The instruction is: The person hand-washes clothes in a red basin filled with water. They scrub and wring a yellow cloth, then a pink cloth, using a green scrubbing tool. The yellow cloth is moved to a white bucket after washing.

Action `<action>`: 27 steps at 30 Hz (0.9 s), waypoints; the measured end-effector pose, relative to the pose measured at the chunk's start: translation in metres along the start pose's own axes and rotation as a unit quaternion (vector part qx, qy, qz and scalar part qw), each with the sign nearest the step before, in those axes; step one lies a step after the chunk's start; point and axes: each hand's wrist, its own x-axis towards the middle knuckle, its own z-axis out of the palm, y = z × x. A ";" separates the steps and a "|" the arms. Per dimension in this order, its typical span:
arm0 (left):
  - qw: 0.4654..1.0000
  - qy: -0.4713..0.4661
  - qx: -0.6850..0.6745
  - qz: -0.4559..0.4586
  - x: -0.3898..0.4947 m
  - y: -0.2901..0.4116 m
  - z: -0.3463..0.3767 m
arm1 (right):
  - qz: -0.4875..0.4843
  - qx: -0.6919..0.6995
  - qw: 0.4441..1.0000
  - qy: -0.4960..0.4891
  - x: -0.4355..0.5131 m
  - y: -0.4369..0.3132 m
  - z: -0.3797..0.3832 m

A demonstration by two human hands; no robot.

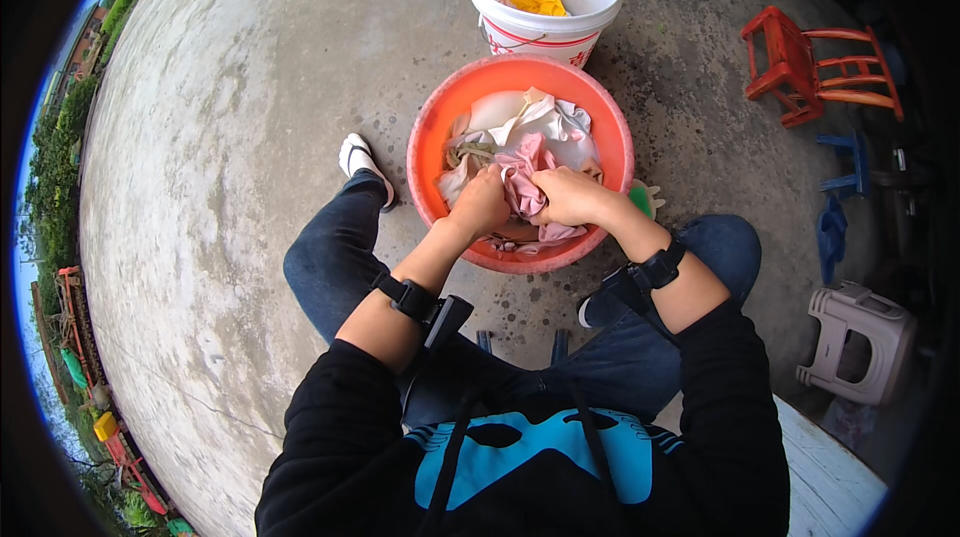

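An orange-red plastic basin (442,98) stands on the floor between my feet, with wet clothes and cloudy water in it. Over its middle I grip a pink cloth (531,162). My left hand (482,199) is closed on the cloth's left side, and my right hand (566,194) holds its right side; some fingertips are hidden in the folds. White garments (536,115) lie in the far part of the basin. An olive-coloured cloth (471,153) is left of the pink one, and more pink fabric (559,232) rests at the near side.
Behind the basin stands a white bucket (487,19) with a yellow cloth (540,1) inside. A green and white object (643,199) lies by the basin's right rim. Farther right are a red wooden chair (784,57), a small blue stool (853,162) and a grey plastic stool (855,342).
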 end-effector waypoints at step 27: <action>0.818 0.033 -0.551 -0.162 0.008 0.024 -0.040 | 0.065 0.132 0.984 0.098 -0.008 0.032 -0.051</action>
